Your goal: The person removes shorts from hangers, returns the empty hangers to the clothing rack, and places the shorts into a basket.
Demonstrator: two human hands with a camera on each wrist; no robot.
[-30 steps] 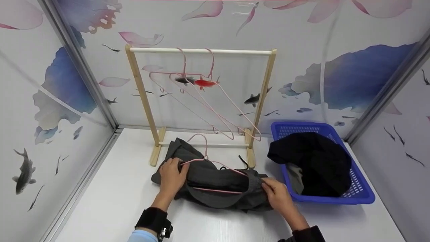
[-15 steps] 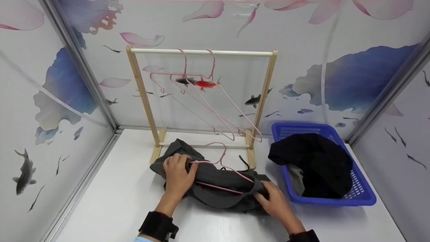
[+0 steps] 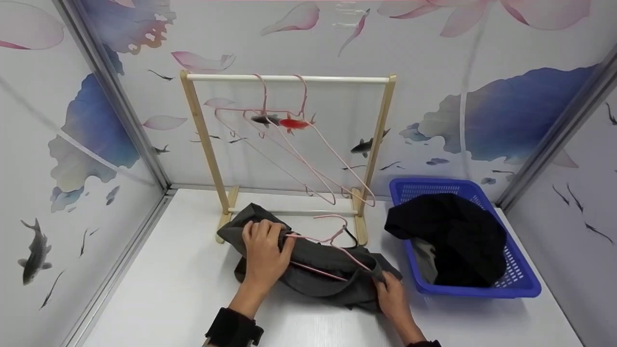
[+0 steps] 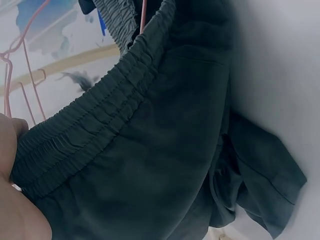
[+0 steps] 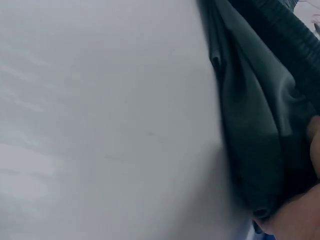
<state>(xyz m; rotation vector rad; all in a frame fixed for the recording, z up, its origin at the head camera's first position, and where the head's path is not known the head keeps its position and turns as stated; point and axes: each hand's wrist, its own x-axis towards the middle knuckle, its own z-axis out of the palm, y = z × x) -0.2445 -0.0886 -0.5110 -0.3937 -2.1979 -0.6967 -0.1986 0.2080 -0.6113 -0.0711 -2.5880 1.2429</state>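
Observation:
A pair of dark grey pants (image 3: 320, 288) with a gathered elastic waistband (image 4: 90, 117) lies bunched on the white table. Inside the waist opening sits a pink wire hanger (image 3: 354, 259), its hook sticking out toward the rack. My left hand (image 3: 264, 253) grips the waistband at the hanger's left end, fingers curled over the cloth. At the other side, my right hand (image 3: 394, 296) pinches the waistband near the hanger's right end. Cloth hides both hanger tips. In the right wrist view, only part of the right hand (image 5: 300, 217) shows beside the folds.
A wooden rack (image 3: 291, 78) with a white bar stands behind, two pink hangers (image 3: 320, 137) hanging from it. To the right is a blue basket (image 3: 477, 290) holding black clothing (image 3: 448, 241) and a grey piece (image 3: 425, 260). Printed walls enclose the table (image 3: 159, 289).
The hanger's hook has shifted to the right and tilted. My left hand has moved right with its waistband edge. My right hand has pulled the waistband over the hanger's right end.

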